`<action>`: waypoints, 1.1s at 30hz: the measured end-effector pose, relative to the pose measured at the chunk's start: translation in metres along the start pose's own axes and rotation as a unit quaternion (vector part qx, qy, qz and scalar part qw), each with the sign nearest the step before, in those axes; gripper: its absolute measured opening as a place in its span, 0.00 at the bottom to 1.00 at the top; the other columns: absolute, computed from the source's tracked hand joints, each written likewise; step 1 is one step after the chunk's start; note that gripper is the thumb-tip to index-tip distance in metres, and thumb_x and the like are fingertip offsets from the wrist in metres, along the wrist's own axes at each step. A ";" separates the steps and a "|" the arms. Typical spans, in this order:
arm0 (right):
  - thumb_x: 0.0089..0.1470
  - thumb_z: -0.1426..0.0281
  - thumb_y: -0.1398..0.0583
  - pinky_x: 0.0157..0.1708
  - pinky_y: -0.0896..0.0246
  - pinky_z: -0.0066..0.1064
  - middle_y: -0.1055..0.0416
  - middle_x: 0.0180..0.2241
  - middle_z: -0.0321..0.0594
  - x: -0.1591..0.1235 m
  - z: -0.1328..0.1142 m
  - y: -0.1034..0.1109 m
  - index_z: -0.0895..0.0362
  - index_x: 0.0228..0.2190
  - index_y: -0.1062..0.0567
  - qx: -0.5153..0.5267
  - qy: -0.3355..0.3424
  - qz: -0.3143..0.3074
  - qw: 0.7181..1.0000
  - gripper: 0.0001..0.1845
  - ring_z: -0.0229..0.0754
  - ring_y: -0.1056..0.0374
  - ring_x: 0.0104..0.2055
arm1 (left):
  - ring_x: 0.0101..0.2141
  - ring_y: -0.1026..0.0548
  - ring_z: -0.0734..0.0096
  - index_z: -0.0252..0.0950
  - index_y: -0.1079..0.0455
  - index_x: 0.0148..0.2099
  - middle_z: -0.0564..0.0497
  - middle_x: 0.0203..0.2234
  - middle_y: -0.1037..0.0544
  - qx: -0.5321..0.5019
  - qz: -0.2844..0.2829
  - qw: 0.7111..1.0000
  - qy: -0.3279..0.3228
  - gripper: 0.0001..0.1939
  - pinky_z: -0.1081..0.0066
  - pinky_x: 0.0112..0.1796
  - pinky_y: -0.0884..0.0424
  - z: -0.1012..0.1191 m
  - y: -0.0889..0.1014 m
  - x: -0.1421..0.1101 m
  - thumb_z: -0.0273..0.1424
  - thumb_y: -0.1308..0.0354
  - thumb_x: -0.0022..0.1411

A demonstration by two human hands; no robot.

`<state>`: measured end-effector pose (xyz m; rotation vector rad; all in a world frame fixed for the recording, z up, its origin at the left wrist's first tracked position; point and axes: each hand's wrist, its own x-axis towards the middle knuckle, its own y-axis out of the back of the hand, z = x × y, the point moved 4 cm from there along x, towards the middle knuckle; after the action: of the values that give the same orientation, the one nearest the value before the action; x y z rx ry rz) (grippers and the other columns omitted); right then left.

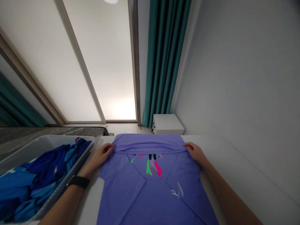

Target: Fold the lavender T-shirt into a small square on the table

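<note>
A periwinkle-blue T-shirt (150, 190) lies flat on a white table (217, 156), with a colourful print (152, 165) near its middle. Its far end is folded back into a wide band (148, 143). My left hand (103, 155) pinches the band's left end, and my right hand (195, 153) pinches its right end. A small white logo (177, 191) shows on the shirt nearer to me, and part of the print is hidden under the fold.
A grey plastic bin (58, 139) full of blue garments (39, 178) stands at the table's left, close to my left forearm. A black watch (77, 181) is on my left wrist. Beyond the table stand a white cabinet (167, 124) and a teal curtain (164, 56).
</note>
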<state>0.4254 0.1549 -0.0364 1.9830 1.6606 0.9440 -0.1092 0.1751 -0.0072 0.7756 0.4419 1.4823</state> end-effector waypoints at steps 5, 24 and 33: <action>0.42 0.68 0.47 0.30 0.39 0.33 0.29 0.29 0.37 -0.003 -0.001 -0.001 0.55 0.35 0.25 -0.052 0.042 0.006 0.998 0.17 0.40 0.38 0.25 | 0.24 0.30 0.67 0.35 0.25 0.43 0.53 0.22 0.29 0.018 -0.009 0.999 -0.026 0.22 0.69 0.28 0.34 0.002 0.004 -0.007 0.44 0.47 0.54; 0.45 0.71 0.47 0.32 0.38 0.34 0.27 0.31 0.41 -0.005 0.007 -0.007 0.55 0.34 0.24 -0.134 0.112 0.040 0.984 0.16 0.42 0.35 0.27 | 0.24 0.30 0.68 0.34 0.25 0.42 0.53 0.22 0.28 0.038 0.027 0.999 -0.021 0.19 0.70 0.27 0.35 0.004 0.003 -0.012 0.40 0.47 0.55; 0.50 0.68 0.48 0.31 0.37 0.34 0.26 0.33 0.43 -0.003 0.011 -0.009 0.55 0.34 0.22 -0.163 0.119 0.043 0.978 0.15 0.43 0.33 0.28 | 0.25 0.29 0.68 0.35 0.26 0.41 0.53 0.22 0.27 0.041 0.041 0.998 -0.014 0.16 0.70 0.28 0.35 -0.001 0.002 -0.012 0.39 0.48 0.58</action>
<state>0.4267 0.1552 -0.0513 1.7854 1.4303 1.4339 -0.1117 0.1629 -0.0088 0.8873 0.4578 1.5346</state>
